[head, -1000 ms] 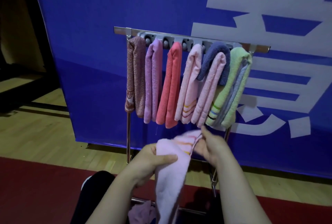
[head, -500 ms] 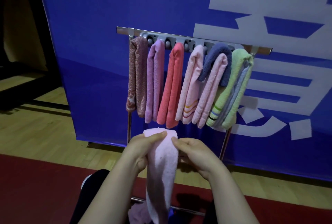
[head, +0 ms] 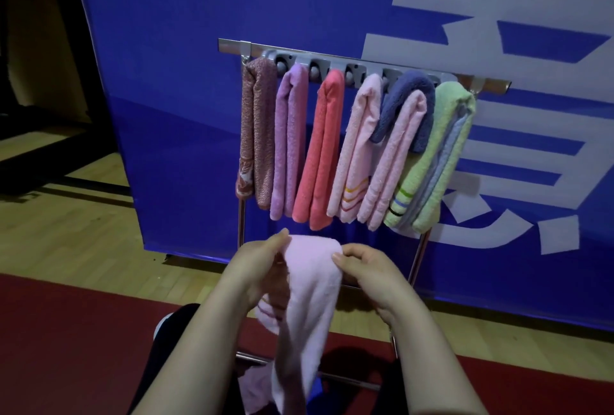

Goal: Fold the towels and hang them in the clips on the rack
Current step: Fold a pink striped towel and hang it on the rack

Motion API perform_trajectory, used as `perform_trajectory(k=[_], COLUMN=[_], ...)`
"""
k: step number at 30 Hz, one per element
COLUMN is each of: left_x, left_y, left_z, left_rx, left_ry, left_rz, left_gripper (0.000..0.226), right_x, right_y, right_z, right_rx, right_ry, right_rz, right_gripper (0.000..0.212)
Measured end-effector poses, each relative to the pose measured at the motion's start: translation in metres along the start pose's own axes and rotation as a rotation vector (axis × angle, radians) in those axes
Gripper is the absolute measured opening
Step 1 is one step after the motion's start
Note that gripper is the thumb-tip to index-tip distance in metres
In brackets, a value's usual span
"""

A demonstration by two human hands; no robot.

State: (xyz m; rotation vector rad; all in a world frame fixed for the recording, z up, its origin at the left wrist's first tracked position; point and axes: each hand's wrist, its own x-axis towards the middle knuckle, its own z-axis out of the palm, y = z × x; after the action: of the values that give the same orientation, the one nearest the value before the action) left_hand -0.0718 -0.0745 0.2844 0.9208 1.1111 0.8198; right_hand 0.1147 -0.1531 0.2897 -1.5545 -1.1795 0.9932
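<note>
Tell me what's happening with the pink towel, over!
Left hand and right hand both grip pale pink towel, folded over. Rack crowded with hung towels. Nothing blocking.

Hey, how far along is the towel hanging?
Done: a row of folded towels hangs on the rack. In hand: left hand and right hand hold a folded pink towel below it. Left: clipping it up, plus cloth lying at the rack's foot.

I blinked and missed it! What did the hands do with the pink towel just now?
The right hand brought the striped end it held out to the side over, so the pink towel is now doubled. Both hands pinch its folded top; the left hand kept its hold. The hung towels on the rack stayed put.
</note>
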Motion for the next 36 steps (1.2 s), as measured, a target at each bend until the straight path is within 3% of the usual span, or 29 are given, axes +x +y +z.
perform_trajectory(k=[4,7,10,13,17,23,28,32,36], left_x=[-0.007,-0.013,-0.021,-0.027,-0.028,-0.033,-0.036,-0.036,-0.030], left_y=[0.001,0.005,0.010,0.007,-0.002,0.002,0.008,0.015,0.017], left_z=[-0.012,-0.011,0.006,0.023,0.025,0.025,0.026,0.022,0.014], left_rx=[0.590,0.715,0.688,0.557,0.478,0.383,0.146,0.075,0.100], left_ry=[0.120,0.050,-0.150,-0.327,-0.392,-0.516,-0.537,-0.457,-0.390], left_rz=[0.216,0.371,0.516,0.542,0.514,0.480,0.428,0.433,0.383], left_gripper=[0.047,0.033,0.016,0.020,0.029,0.027,0.041,0.037,0.027], right_x=[0.003,0.003,0.001,-0.005,-0.011,-0.011,-0.005,-0.007,-0.011], right_y=[-0.004,-0.005,-0.008,-0.019,-0.036,-0.049,-0.044,-0.029,-0.020], right_z=[-0.007,-0.007,-0.005,-0.007,-0.016,-0.014,-0.009,-0.012,-0.019], right_rx=[-0.125,-0.213,-0.264,-0.299,-0.305,-0.205,0.000,0.060,0.172], right_ry=[0.043,-0.035,-0.100,-0.108,-0.108,-0.134,-0.069,-0.196,-0.269], right_rz=[-0.068,-0.059,-0.063,-0.056,-0.133,-0.158,-0.134,0.037,0.087], right_gripper=[0.016,0.017,0.019,0.021,0.009,0.026,0.024,0.051,0.037])
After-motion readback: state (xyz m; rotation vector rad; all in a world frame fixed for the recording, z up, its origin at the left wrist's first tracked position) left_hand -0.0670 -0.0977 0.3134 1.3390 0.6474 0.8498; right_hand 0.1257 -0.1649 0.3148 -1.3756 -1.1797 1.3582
